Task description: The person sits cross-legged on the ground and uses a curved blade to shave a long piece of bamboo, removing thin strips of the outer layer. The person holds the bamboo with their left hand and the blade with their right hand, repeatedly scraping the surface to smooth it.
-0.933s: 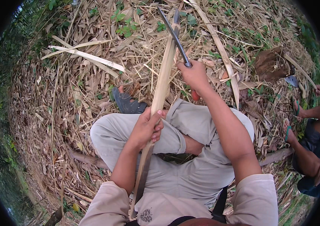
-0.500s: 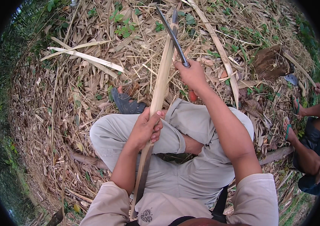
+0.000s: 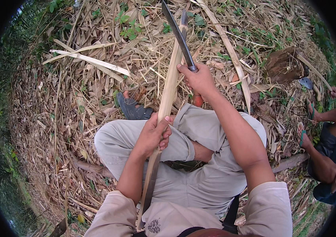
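My left hand (image 3: 154, 134) is wrapped round a long pale strip of split bamboo (image 3: 169, 89), which runs from my lap up and away over the litter. In my right hand (image 3: 200, 82) is a machete (image 3: 178, 34), its orange-red handle end (image 3: 197, 100) showing below the fist. The dark blade points away and to the left, crossing over the far part of the strip. Whether the edge touches the bamboo is hard to tell. My crossed legs in light trousers (image 3: 124, 136) lie under the strip.
Several cut strips (image 3: 92, 61) lie crossed at the left, and another long strip (image 3: 231, 49) lies at the far right. A brown log stump (image 3: 284, 65) stands farther right. Another person's legs (image 3: 318, 158) and hand (image 3: 335, 93) are at the right edge. Dry leaves cover the ground.
My right hand has shifted slightly left, and the machete blade has swung a little farther away and widened in view. My left hand and the bamboo strip stay in place.
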{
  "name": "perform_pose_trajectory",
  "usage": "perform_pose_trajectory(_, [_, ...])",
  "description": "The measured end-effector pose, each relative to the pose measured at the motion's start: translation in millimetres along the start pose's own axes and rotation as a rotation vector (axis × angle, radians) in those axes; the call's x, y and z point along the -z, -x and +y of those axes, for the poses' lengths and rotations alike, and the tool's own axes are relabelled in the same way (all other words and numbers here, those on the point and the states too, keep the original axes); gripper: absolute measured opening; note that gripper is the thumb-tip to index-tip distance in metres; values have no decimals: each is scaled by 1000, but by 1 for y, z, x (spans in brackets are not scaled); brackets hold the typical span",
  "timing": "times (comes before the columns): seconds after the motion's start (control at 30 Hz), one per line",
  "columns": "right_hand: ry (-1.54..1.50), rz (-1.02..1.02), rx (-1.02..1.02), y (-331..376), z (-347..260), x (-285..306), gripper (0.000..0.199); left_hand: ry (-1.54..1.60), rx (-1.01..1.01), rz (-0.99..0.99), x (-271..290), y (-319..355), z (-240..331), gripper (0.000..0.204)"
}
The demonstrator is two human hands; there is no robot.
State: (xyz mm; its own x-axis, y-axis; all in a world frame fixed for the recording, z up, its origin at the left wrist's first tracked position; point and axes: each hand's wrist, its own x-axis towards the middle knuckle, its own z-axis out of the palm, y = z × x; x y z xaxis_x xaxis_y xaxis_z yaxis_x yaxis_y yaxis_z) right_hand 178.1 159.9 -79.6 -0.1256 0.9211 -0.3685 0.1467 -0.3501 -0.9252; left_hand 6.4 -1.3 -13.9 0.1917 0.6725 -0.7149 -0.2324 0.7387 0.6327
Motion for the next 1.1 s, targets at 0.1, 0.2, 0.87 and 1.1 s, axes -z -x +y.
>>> perform_pose_trajectory(0.1, [-29,-10,-18,1,-2,0,34,-9,6,15,-1,0,1,24])
perform_pose_trajectory(0.2, [-52,-12,-42,4,-7,-2,34,-2,4,19,-1,2,0,24])
perform_pose_trajectory(0.87, [109,-142,270,35,-31,-13,33,64,-139,-135,9,-56,82,39])
perform_pose_trajectory(1.1, [439,-99,330,53,-52,-5,42,194,-191,-145,7,-49,63,22])
